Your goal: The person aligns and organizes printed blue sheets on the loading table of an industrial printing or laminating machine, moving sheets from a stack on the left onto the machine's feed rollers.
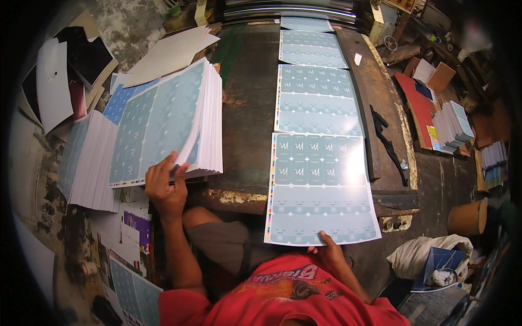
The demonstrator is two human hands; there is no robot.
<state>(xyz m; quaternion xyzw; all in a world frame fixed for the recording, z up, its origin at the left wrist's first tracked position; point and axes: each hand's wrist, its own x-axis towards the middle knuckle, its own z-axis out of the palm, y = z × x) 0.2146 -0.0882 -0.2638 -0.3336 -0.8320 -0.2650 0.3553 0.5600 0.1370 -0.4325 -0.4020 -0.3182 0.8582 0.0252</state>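
Along the right half of a dark, worn, flat-topped table (244, 119): one large pale blue-green printed paper sheet (318, 201), nearest the wearer, its near end reaching past the table's edge. Right hand (330, 254): gripping that sheet at its near edge, thumb on top, fingers partly hidden beneath. Beyond it, in line: further matching blue-green sheets (318, 106), running up to a long shiny metal roller (288, 12) at the far end. Left of the row: one tall stack of blue-green printed sheets (157, 122), white-edged, its right-hand edges fanned. Left hand (167, 182): fingers bent at that stack's near edge, thumb beside them; whether paper is pinched cannot be told. Just beside, farther left: a second white-edged stack (95, 157). Behind the tall stack: large flat beige boards (168, 57). Right of the row: a crumpled black strip (387, 144). Floor, right: one brown cylindrical bin (467, 216); near it, a bundled off-white cloth (405, 258).
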